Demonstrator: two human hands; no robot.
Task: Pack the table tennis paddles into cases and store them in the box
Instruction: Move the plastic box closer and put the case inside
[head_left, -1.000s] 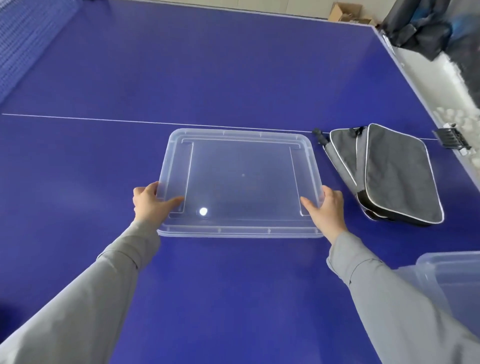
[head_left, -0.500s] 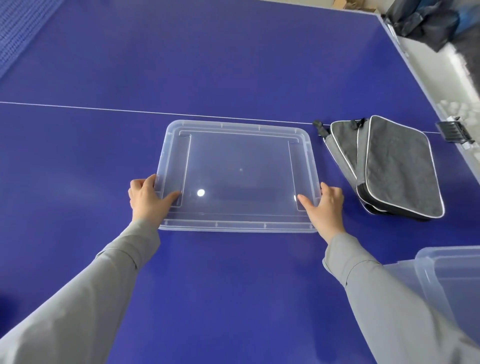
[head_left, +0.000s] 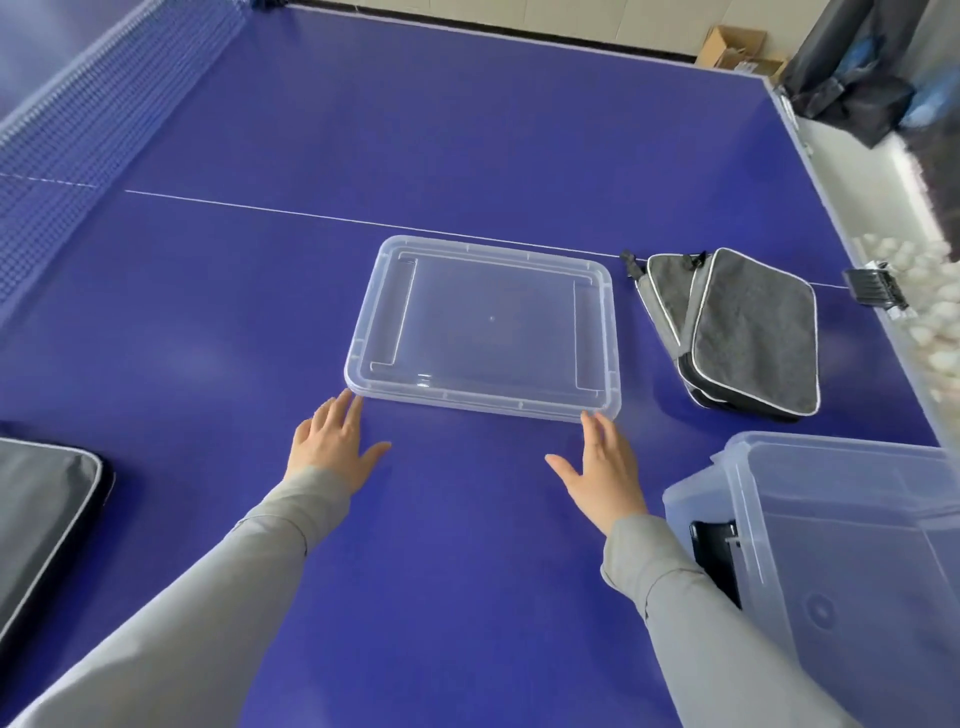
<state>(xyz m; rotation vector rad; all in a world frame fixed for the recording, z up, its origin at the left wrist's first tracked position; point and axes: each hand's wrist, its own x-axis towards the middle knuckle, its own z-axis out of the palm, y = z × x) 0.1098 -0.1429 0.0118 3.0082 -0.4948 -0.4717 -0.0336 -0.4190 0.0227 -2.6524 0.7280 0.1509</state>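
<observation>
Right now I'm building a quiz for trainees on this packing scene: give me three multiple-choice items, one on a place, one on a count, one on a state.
1. Where does the clear lid lie?
A. flat on the blue table
B. on the clear storage box
C. on the net

2. How many grey paddle cases lie just right of the lid?
A. none
B. two
C. five

3. How are the hands?
A. both grip the lid
B. one holds a case
C. both open, holding nothing

Answers:
1 A: the lid rests on the table top, apart from the box at lower right.
2 B: two cases overlap beside the lid.
3 C: the left hand and right hand show spread fingers by the lid's near corners, gripping nothing.
</observation>
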